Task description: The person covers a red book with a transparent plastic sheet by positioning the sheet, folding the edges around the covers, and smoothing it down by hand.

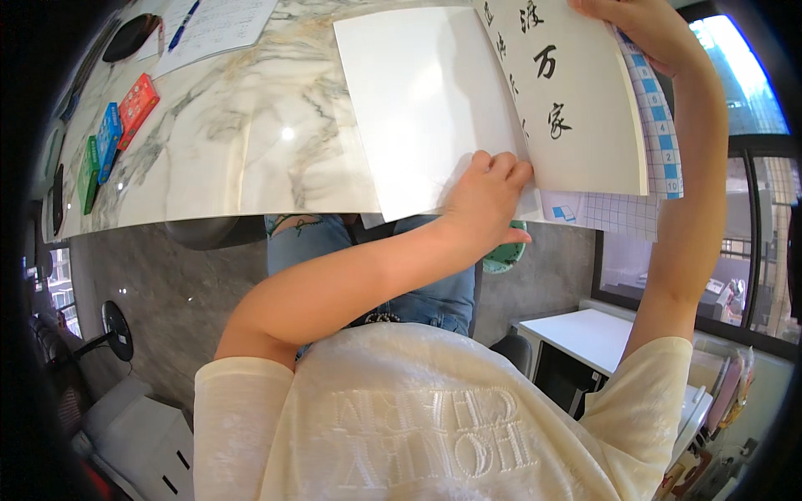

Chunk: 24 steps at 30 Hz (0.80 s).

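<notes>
An open calligraphy book [586, 100] lies over the front edge of the marble-patterned table [250, 144]. Its left page [413, 106] is blank white, while the right side bears large black brush characters. My left hand [489, 191] rests with curled fingers low on the blank page, close to the fold. The thumb sticks out past the lower edge, and whether it grips the book is unclear. At the book's upper right edge, my right hand [645, 28] holds the right-hand pages, its fingertips partly hidden. Beneath the book shows a blue-and-white gridded sheet [626, 213] with numbers.
Red [138, 109], blue [109, 141] and green [89, 172] small boxes sit at the table's left. Farther back are a black pouch [130, 37] and written paper [219, 37] with a blue pen [183, 26]. A green round object [503, 255] shows below the table edge.
</notes>
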Motion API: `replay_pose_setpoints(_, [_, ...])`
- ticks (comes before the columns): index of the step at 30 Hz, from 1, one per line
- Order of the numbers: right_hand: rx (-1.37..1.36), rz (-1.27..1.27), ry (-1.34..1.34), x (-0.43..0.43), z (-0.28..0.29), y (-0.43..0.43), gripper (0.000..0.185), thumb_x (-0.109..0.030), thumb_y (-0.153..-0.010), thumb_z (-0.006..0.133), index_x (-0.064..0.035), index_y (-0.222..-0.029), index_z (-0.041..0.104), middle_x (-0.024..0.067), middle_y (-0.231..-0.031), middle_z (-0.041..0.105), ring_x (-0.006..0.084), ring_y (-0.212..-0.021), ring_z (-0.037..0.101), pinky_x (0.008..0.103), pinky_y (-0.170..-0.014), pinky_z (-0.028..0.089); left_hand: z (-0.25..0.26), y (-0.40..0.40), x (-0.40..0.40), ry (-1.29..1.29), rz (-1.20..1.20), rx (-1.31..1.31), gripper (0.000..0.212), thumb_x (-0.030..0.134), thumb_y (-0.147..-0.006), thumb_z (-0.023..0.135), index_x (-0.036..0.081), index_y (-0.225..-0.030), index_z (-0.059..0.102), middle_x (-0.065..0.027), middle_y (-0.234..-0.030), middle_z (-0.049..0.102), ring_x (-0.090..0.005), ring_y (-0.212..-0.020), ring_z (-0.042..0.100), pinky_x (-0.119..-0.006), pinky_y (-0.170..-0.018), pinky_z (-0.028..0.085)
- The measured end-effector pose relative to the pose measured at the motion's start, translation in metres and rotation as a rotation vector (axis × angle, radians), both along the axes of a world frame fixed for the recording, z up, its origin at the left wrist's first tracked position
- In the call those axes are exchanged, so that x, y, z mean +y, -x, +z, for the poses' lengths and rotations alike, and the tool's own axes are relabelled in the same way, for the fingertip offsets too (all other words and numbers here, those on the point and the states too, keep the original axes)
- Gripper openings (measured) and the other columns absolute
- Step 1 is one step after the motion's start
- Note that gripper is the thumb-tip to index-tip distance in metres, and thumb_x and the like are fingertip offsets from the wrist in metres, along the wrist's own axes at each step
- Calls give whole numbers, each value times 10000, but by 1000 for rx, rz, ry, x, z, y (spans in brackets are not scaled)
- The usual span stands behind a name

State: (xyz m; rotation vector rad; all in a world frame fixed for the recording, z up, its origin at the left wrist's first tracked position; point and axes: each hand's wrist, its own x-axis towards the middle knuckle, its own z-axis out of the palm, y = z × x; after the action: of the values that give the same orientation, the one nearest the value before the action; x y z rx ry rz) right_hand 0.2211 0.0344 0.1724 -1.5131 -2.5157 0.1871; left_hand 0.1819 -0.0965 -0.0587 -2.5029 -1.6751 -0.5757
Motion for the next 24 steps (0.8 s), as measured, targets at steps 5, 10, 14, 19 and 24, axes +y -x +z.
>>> replay_pose_setpoints(5, [-12, 56, 53, -2, 2, 9, 324, -238, -784, 683, 17, -984, 687, 81, -789, 671, 171, -707, 642, 297, -645, 495, 4, -3, 4, 41, 15, 101, 750, 666, -689, 640, -20, -993, 656, -55, -1033, 506, -203, -968, 438, -316, -820, 350])
replay_pose_setpoints(10, [-4, 160, 51, 23, -11, -10, 349, -268, -804, 704, 29, -979, 655, 128, -769, 677, 182, -617, 653, 288, -585, 508, 1, -15, 10, -10, 36, -47, 677, 620, -739, 635, -26, -937, 678, -68, -1049, 526, -217, -967, 453, -327, -833, 356])
replay_pose_setpoints(14, [19, 276, 78, 21, 0, -6, 333, -250, -812, 697, 33, -982, 657, 129, -784, 672, 170, -643, 638, 307, -638, 506, 30, 23, 12, 222, -87, -190, 477, 472, -791, 676, 5, -886, 693, -98, -989, 594, -272, -950, 545, -373, -878, 387])
replay_pose_setpoints(19, [-33, 447, -126, 25, 9, -16, 226, -155, -853, 644, 32, -974, 672, 98, -746, 648, 134, -646, 604, 308, -662, 501, 90, 164, 16, -435, 55, -666, 543, 178, -716, 789, 57, -1190, 554, -123, -1196, 590, -265, -1184, 529, -399, -1013, 386])
replay_pose_setpoints(24, [-175, 455, -207, 19, 28, 10, 227, -182, -788, 699, -26, -952, 709, 139, -817, 691, 286, -650, 634, 348, -594, 489, 96, 256, 7, -141, 112, -755, 1025, 329, -620, 882, 59, -1450, 345, -158, -1466, 401, -275, -1367, 368, -410, -1116, 302])
